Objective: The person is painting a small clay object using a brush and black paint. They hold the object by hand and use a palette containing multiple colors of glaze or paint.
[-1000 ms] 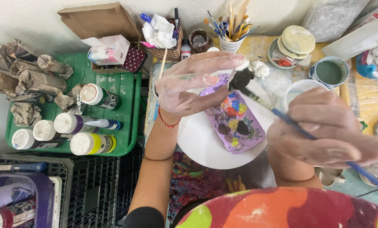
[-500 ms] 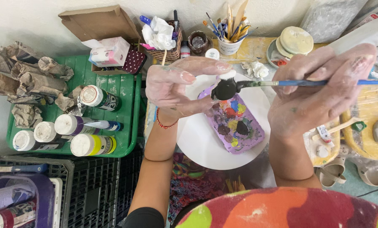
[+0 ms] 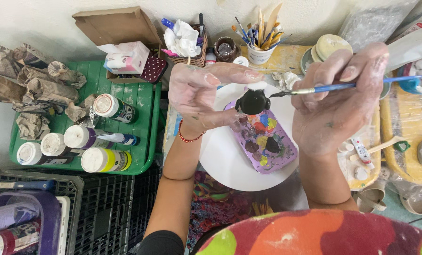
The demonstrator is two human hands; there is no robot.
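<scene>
Paint bottles [image 3: 86, 148] in green tray [image 3: 140, 101]

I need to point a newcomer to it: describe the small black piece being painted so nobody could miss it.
Find the round white board at the centre. Above it, the left hand pinches a small black figurine, over the purple palette. It is the only solid black piece with a white top, and the blue-handled brush tip meets it.

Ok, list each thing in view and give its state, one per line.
left hand: holds the black figure, paint-smeared
right hand: grips the blue brush
black figure: painted black, white on top
blue brush: tip at the figure
purple palette: dabbed with mixed paints
paint bottles: capped, lying on the green tray
</scene>
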